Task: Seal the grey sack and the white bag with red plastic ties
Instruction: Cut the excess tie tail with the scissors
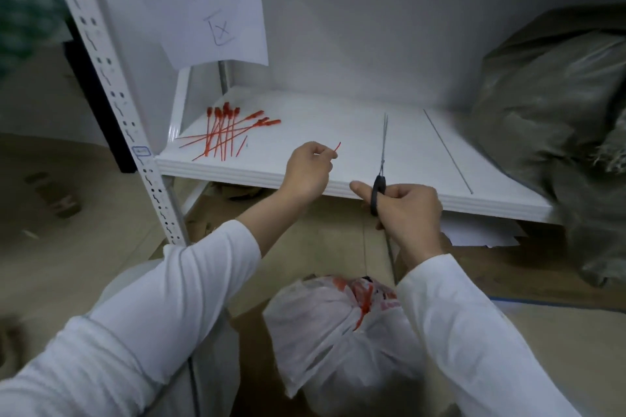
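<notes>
The left hand [306,169] hovers just over the front edge of the white shelf [338,118]. Its thumb and forefinger are pinched on a short red strip [337,147] and the other fingers are curled in; how much of the strip lies inside the grip is hidden. To its right, at the same front edge, the right hand [411,210] is wrapped round the black handles of the scissors [382,159], with the thumb sticking out leftward. The thin blades point away across the shelf and seem closed, though they are too narrow to be sure. A loose pile of red ties [230,132] lies on the shelf's left end. The grey sack [548,105] slumps against the shelf's right end, cut off by the frame edge and blurred, so its mouth cannot be made out. Below the shelf's front edge, between the two white sleeves, sits the white bag [325,332]. Its gathered neck shows red, smeared by blur and partly covered by the right sleeve. A paper sheet [216,0] with handwriting hangs above the shelf's back left corner, its top cut off.
</notes>
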A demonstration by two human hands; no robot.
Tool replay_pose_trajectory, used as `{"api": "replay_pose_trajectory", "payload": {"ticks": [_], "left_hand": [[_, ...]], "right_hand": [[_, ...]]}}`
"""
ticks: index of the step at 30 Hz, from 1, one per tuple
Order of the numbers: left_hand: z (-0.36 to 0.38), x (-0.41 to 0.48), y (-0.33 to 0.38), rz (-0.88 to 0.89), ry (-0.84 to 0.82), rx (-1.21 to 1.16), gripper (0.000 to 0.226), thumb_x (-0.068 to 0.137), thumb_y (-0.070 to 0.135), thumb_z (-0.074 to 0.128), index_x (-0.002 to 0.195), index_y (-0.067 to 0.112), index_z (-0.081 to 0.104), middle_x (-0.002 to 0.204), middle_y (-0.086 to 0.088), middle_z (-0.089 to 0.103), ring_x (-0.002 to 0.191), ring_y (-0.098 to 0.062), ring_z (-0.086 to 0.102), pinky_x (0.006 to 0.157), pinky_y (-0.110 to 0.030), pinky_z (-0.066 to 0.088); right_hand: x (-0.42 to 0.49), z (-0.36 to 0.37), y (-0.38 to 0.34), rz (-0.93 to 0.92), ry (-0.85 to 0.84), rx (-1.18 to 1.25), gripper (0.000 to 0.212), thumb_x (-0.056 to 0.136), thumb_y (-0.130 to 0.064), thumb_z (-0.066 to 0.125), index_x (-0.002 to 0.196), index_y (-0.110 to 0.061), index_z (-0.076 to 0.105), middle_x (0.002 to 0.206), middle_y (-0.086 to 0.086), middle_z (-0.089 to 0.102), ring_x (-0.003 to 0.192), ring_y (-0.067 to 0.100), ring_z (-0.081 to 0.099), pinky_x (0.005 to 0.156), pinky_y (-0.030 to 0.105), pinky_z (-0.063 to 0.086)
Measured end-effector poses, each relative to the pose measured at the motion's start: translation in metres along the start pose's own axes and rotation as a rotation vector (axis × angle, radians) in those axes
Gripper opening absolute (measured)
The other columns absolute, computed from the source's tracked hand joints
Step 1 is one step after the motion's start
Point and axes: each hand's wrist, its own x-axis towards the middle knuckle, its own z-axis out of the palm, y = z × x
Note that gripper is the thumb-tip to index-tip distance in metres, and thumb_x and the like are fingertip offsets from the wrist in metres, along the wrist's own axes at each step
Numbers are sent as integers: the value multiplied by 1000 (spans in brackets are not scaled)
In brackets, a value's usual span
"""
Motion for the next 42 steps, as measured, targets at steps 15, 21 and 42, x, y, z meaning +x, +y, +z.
{"api": "replay_pose_trajectory", "payload": {"ticks": [15,21,42], "left_hand": [[-73,111,-39,-215,116,85,37,96,-2,46,132,1,50,98,-6,60,70,-12,54,54,-21,37],[-90,153,-53,-346,38,72,27,97,-1,43,122,-3,53,94,-13,64,74,-16,63,52,-21,39],[-122,197,-89,-261,-2,5,40,92,12,60,131,5,54,139,-10,50,125,-27,47,98,-31,40]], "right_hand": [[80,117,-4,60,-158,-236,58,62,-49,85,64,6,66,58,12,62,56,19,54,57,28,42],[120,176,-20,125,-175,-240,43,57,-37,89,80,-6,71,76,8,73,73,22,71,68,32,59],[143,244,-24,130,-138,-322,25,74,-20,74,65,-6,55,73,8,61,64,23,55,46,25,39]]}}
